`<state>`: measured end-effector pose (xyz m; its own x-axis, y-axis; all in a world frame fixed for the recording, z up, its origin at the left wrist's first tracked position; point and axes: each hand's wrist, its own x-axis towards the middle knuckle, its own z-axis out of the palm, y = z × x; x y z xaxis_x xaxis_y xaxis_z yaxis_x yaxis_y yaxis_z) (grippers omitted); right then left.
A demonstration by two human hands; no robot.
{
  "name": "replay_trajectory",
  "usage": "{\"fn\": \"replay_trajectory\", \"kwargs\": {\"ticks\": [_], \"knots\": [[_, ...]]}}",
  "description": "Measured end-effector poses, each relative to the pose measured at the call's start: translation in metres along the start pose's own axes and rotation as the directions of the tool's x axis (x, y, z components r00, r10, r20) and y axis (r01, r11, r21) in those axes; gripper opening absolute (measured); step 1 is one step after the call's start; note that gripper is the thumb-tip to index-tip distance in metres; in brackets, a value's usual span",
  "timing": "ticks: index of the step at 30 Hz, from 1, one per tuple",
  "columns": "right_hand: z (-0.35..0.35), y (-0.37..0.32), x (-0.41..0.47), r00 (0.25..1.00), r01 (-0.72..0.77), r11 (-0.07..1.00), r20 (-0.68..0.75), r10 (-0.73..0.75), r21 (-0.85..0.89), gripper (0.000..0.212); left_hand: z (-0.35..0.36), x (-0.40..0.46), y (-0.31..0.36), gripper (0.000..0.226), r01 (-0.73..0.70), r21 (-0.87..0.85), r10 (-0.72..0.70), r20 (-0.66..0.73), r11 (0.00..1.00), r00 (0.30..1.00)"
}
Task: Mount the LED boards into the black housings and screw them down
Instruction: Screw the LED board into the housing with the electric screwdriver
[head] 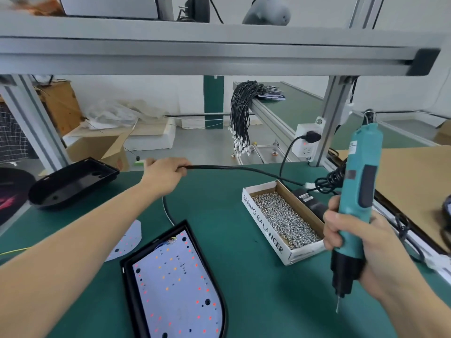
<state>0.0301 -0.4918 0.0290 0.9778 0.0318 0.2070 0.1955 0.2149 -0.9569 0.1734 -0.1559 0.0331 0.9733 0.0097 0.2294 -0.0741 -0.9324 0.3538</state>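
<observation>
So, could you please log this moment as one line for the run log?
left hand: holds black cable | right hand: holds teal electric screwdriver | white LED board: in black housing, LEDs lit

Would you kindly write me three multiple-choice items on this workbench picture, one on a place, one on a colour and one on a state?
1. Where is the box of screws?
A. On the overhead shelf
B. On the green mat, between the near housing and the screwdriver
C. Inside the empty housing

2. What colour is the body of the screwdriver?
A. Teal
B. Yellow
C. Red

3. What is the left hand doing?
A. Lying flat on the mat
B. Picking up a screw
C. Gripping a black cable

Answers:
1. B: the box sits on the green mat, right of the near housing that holds the LED board and left of the tool.
2. A: the tool in the right hand is teal with a black tip end.
3. C: the fingers curl round the cable above the mat.
</observation>
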Motion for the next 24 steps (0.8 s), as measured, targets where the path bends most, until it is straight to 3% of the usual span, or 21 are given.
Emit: {"fn": "replay_trajectory", "kwargs": {"ticks": [4,9,13,19,22,24], "knots": [[0.004,-0.003,-0.002,1.000,0.013,0.999,0.003,-0.013,0.032,0.014,0.012,0.006,0.012,0.041,-0.051,0.220,0.060,-0.034,0.974,0.998],[0.004,-0.009,-0.006,0.994,0.112,0.969,-0.016,-0.112,0.221,0.015,0.031,0.017,0.034,0.050,-0.190,0.479,0.115,0.181,0.857,0.977],[-0.007,-0.024,-0.006,0.960,0.273,0.935,-0.123,-0.250,0.226,0.019,0.043,0.018,0.037,0.055,-0.242,0.560,0.120,0.245,0.792,0.962],[-0.010,-0.026,0.000,0.946,0.320,0.934,-0.109,-0.306,0.158,0.013,0.055,0.025,0.042,0.031,-0.172,0.572,0.031,0.247,0.802,0.968],[-0.009,-0.026,0.000,0.934,0.349,0.928,-0.133,-0.332,0.132,0.017,0.049,0.027,0.045,0.035,-0.026,0.565,-0.115,0.213,0.825,0.970],[-0.009,-0.026,-0.001,0.939,0.333,0.933,-0.137,-0.316,0.133,0.016,0.043,0.026,0.049,0.035,-0.022,0.572,-0.094,0.172,0.820,0.981]]}}
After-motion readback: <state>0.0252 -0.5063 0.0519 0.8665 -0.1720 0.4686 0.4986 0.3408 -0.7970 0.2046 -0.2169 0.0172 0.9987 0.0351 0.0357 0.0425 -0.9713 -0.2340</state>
